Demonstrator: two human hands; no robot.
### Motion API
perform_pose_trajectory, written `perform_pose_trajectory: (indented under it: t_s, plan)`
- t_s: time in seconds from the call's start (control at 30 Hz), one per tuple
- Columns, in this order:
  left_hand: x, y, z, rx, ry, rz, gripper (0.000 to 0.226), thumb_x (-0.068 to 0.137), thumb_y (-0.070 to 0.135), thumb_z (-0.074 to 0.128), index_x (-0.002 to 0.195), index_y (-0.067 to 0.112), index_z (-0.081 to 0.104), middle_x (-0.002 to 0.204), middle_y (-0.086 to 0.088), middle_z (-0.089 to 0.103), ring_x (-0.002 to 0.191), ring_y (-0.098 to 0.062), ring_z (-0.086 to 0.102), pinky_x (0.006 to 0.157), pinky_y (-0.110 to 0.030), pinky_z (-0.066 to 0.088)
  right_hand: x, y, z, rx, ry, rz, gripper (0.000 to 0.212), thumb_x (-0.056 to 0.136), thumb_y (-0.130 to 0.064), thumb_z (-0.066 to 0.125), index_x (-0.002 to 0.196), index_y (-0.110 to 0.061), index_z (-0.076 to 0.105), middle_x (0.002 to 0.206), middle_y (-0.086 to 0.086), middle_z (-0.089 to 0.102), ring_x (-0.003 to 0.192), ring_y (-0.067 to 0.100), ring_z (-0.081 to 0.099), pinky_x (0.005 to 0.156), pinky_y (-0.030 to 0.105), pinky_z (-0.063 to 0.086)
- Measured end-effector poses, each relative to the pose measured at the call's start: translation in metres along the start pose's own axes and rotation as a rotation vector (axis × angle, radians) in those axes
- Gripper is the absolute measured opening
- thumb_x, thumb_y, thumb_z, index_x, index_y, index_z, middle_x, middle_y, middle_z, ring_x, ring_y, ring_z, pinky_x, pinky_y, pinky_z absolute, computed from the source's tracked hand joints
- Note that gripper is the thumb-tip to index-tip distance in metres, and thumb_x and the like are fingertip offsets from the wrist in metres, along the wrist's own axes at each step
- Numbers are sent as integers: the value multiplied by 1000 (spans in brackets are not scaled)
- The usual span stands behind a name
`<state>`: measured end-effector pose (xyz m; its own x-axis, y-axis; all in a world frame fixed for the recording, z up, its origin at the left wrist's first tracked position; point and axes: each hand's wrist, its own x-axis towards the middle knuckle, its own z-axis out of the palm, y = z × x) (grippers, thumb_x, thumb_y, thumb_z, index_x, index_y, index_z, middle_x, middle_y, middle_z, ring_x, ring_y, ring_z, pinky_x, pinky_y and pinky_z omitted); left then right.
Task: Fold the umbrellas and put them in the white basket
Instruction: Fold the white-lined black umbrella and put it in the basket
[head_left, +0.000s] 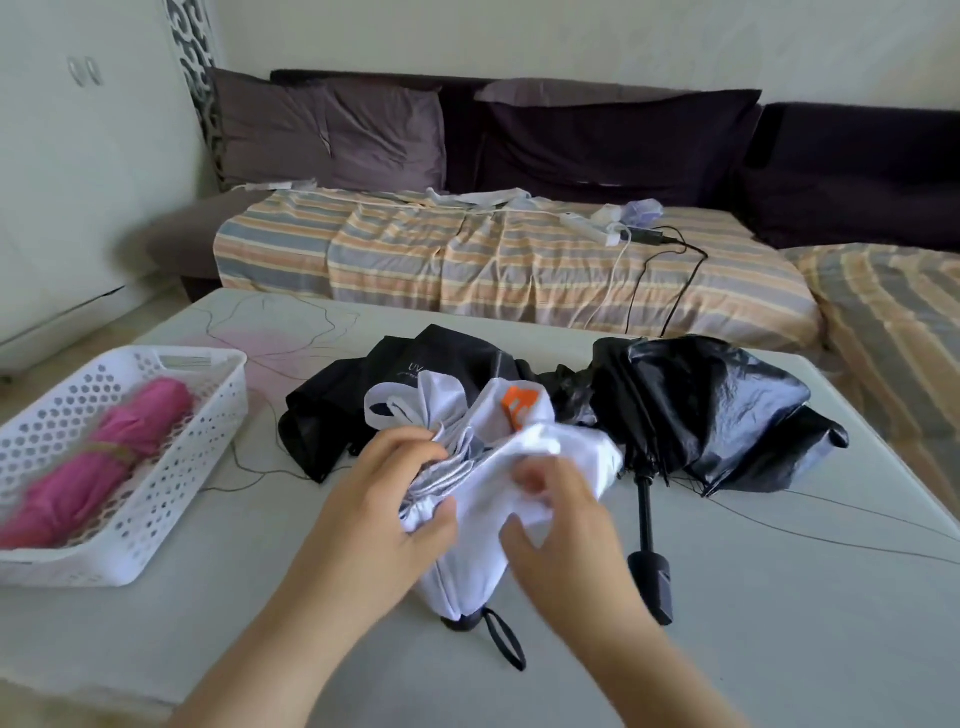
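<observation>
From the head view, the white umbrella (498, 467) is being gathered at the middle of the table (779, 623), its canopy bunched and its dark handle end (460, 621) pointed back toward the person at 6 o'clock. The left hand (384, 499) is curled round the pleated folds on the umbrella's 9 o'clock side; the right hand (561, 525) is pinching loose white fabric on the 3 o'clock side, though its fingertips are blurred.

For the step to be done well, each panel should probably be smoothed flat and wrapped in one direction round the shaft, with the left hand's grip kept firm so the pleats are not lost. The strap would then need to be found; it cannot be made out here.

The white basket (218, 415) is seen at 9 o'clock from the hands, near but apart, with a folded pink umbrella (104, 457) already lying inside. Two black umbrellas, one (363, 395) at 12 o'clock just behind the hands and one (717, 410) at 2 o'clock, are lying unfolded, so much is judged left to do.
</observation>
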<state>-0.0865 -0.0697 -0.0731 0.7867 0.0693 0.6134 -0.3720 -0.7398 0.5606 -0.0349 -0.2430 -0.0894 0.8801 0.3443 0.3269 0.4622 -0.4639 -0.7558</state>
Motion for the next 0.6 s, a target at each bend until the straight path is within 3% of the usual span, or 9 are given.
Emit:
perform_pose_trajectory:
  t_s: [0.07,0.17,0.23,0.3,0.37,0.43,0.53,0.6]
  plan:
    - [-4,6,-1,7,-15,35,24,75,34,50,99,28,50,112,18,48,94,1,52,70,-14,43,5,3,-18,-243,205,49,53,73,-5,64,122,-22,51,107,-16,34,97,7,33,85,20,29]
    - [-8,14,-2,68,-24,85,23,76,31,49,99,26,50,115,16,48,90,-2,53,70,-15,42,-11,6,-28,-374,84,22,64,76,-17,69,129,-41,42,116,-20,21,110,9,25,93,25,19]
    - [-10,17,-6,140,-57,118,24,76,30,49,100,25,50,118,15,47,86,-2,52,69,-17,42,-8,15,-45,-410,89,-6,63,76,-22,70,128,-44,43,125,-19,27,118,9,24,95,26,16]
    - [-11,17,-11,209,-77,154,25,75,29,49,100,24,51,121,14,47,85,-3,52,69,-15,41,-10,8,-51,-373,80,-79,44,77,-26,66,113,-46,51,118,-20,40,114,9,29,92,26,15]
    - [-13,17,-14,236,-60,138,26,74,29,48,99,22,53,121,14,47,82,-7,54,62,-17,44,-14,0,-49,-356,-11,-137,20,77,-30,56,95,-36,62,96,-20,52,105,13,41,84,24,15]
    - [-15,17,-15,247,-36,116,26,74,30,47,99,23,51,121,13,46,76,-12,56,57,-24,46,-18,-7,-49,-384,-113,-153,17,82,-28,54,91,-21,66,84,-11,58,95,19,52,80,26,20]
    - [-18,14,-10,234,-7,86,26,74,26,53,100,26,49,121,12,46,85,-8,54,63,-20,40,-22,-12,-50,-386,-185,-140,8,88,-15,59,93,-12,64,84,-4,58,83,21,55,69,26,29]
    - [-17,12,-10,249,8,72,27,73,32,52,100,29,50,123,10,46,96,-11,54,65,-21,41,-27,-12,-50,-452,-251,-86,11,91,-20,55,99,-16,60,89,-7,52,86,18,52,66,25,27]
